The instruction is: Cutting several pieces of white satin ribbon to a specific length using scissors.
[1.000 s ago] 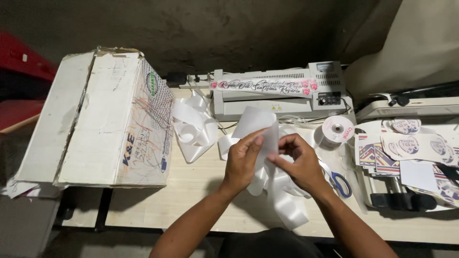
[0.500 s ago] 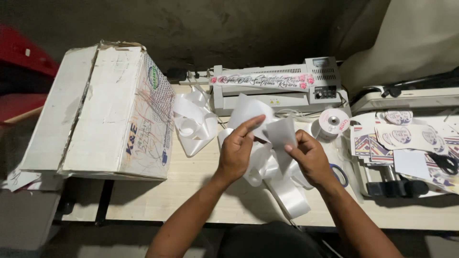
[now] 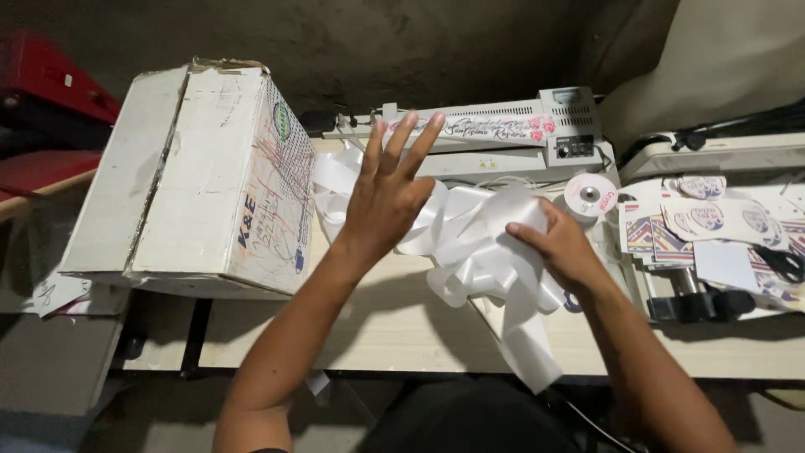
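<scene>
A bundle of wide white ribbon (image 3: 478,243) lies looped on the pale table (image 3: 394,327), one end hanging over the front edge. My right hand (image 3: 560,243) grips the ribbon loops from the right side. My left hand (image 3: 387,189) is lifted above the ribbon with its fingers spread, holding nothing. More white ribbon (image 3: 335,180) lies behind it, beside the box.
A large worn cardboard box (image 3: 201,176) fills the table's left. A grey laminating machine (image 3: 495,134) runs along the back. A small ribbon spool (image 3: 590,195) sits right of the bundle. Printed round stickers and sheets (image 3: 713,222), black scissors (image 3: 776,262) and blue-handled scissors (image 3: 573,302) lie at right.
My left hand let go of the ribbon and rose with its fingers spread. My right hand stays clamped on the bundle, which now rests lower on the table.
</scene>
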